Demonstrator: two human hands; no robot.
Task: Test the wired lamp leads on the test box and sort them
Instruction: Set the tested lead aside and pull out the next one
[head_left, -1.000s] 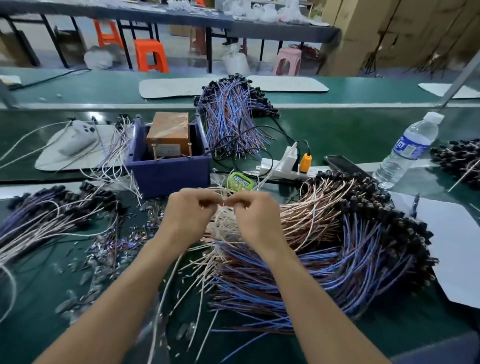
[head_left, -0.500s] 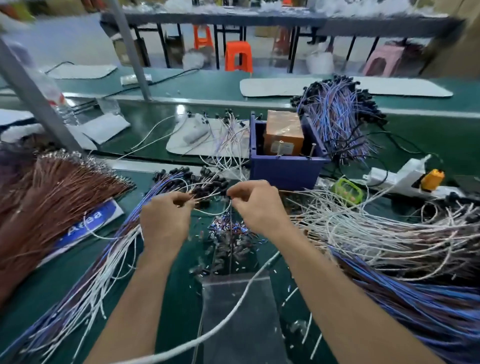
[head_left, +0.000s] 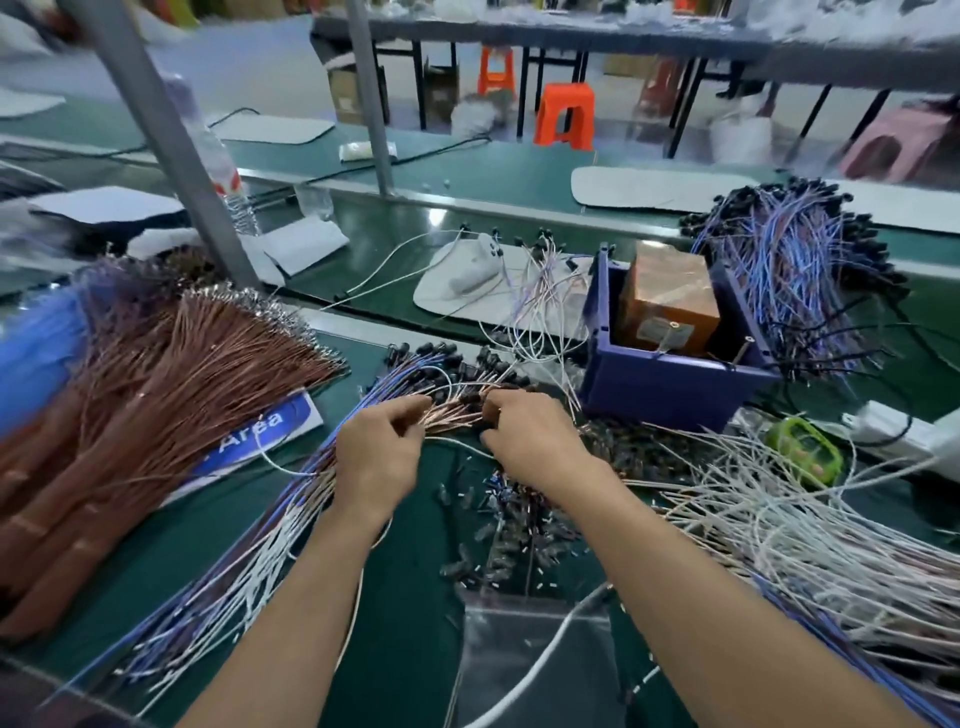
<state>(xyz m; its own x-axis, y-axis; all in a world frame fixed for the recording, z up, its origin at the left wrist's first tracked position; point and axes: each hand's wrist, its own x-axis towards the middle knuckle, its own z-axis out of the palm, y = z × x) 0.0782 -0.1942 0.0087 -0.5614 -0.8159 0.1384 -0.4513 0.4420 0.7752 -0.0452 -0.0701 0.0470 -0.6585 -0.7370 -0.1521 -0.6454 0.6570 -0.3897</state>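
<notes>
Both hands are down on the green bench just front-left of the dark blue plastic bin (head_left: 670, 387), and they meet over one small bunch of thin pinkish-copper leads with black lamp heads (head_left: 451, 414). The left hand (head_left: 378, 460) has its fingers curled in, pinching the wire end of the bunch. The right hand (head_left: 535, 441) is curled round the black heads.

The bunch lies on top of a long fan of blue and white leads (head_left: 228, 582) that runs from the bin's front-left corner out toward the near edge. Inside the bin sits the orange-brown taped test box (head_left: 670, 299), and neither hand is holding a lead to it (none that I can see, anyway).

So my read is that this bunch is being squared up on a sorted pile, not tested. Plenty looks left to do:
- a big tangled heap of white and blue leads (head_left: 810, 551) lies front-right of the bin
- a mound of blue-purple leads (head_left: 784, 270) sits right behind the bin
- a few stray leads (head_left: 540, 291) lie just left of the bin

Far left of the bin lie thick sheaves of brown wire (head_left: 156, 384). I cannot tell which heap has passed. I'd call it midway at best.
</notes>
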